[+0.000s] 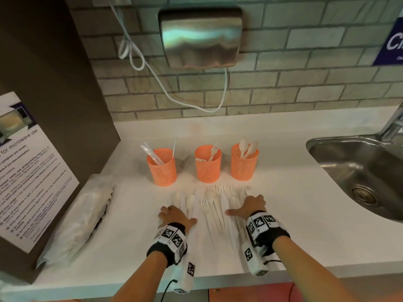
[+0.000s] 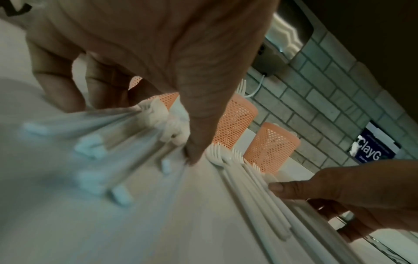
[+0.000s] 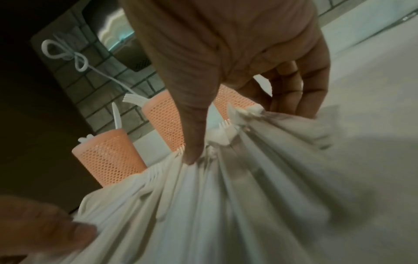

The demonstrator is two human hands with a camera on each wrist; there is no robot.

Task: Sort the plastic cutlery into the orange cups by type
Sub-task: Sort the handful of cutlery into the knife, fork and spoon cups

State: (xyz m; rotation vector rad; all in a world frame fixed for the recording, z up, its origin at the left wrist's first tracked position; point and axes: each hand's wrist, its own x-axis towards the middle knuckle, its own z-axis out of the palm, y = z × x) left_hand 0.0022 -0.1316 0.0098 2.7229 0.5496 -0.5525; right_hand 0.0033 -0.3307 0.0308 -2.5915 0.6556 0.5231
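Observation:
Three orange mesh cups stand in a row on the white counter (image 1: 294, 203): the left cup (image 1: 162, 168) holds knives, the middle cup (image 1: 208, 165) a fork, the right cup (image 1: 244, 163) two spoons. In front of them lies loose white cutlery, with spoons (image 1: 188, 201) at the left and forks (image 1: 214, 205) at the right. My left hand (image 1: 174, 215) rests on the left group, its thumb (image 2: 194, 153) and arched fingers pressing down. My right hand (image 1: 248, 207) rests on the right group, thumb (image 3: 192, 157) stretched left, fingers bent down onto the handles. Neither hand lifts anything.
A steel sink (image 1: 359, 171) is set into the counter at the right. A clear bag of more cutlery (image 1: 87, 214) lies at the left against a dark cabinet (image 1: 54, 105) with a microwave notice. A hand dryer (image 1: 200, 38) and its cord hang on the brick wall.

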